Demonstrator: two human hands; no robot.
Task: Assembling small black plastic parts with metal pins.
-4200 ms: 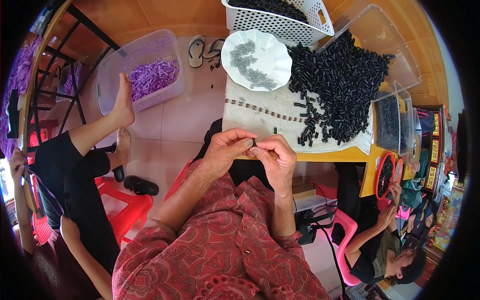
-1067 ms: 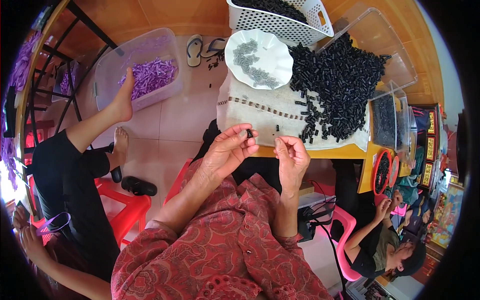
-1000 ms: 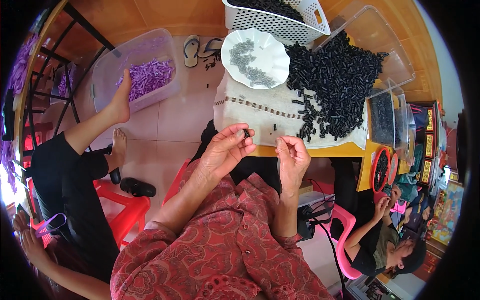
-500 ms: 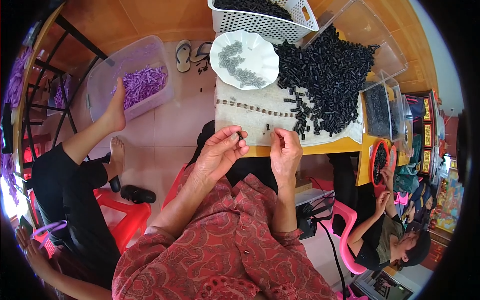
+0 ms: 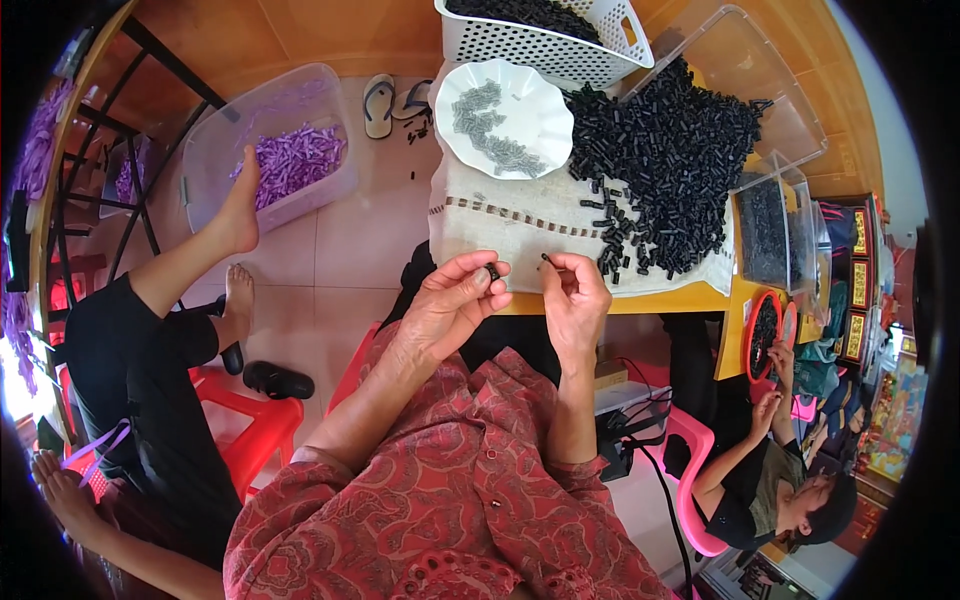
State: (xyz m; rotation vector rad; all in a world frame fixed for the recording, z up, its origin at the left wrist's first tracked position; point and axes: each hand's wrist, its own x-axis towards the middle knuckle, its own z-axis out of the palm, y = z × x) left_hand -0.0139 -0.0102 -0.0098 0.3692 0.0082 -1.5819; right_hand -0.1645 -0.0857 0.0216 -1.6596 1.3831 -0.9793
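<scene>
Since a moment ago the two hands have drawn a little apart, and the left hand (image 5: 455, 300) now pinches a small black tube (image 5: 492, 271) between thumb and fingertips, raised over the near edge of the tabletop (image 5: 620, 298). The right hand (image 5: 575, 298), just beside it, has its fingers closed on a thin dark pin (image 5: 545, 259) that points toward the tube, palms turned toward each other. Beyond both hands lie a white cloth (image 5: 500, 225), a heap of black tubes (image 5: 670, 165) and a white plate (image 5: 505, 105) of grey pieces.
</scene>
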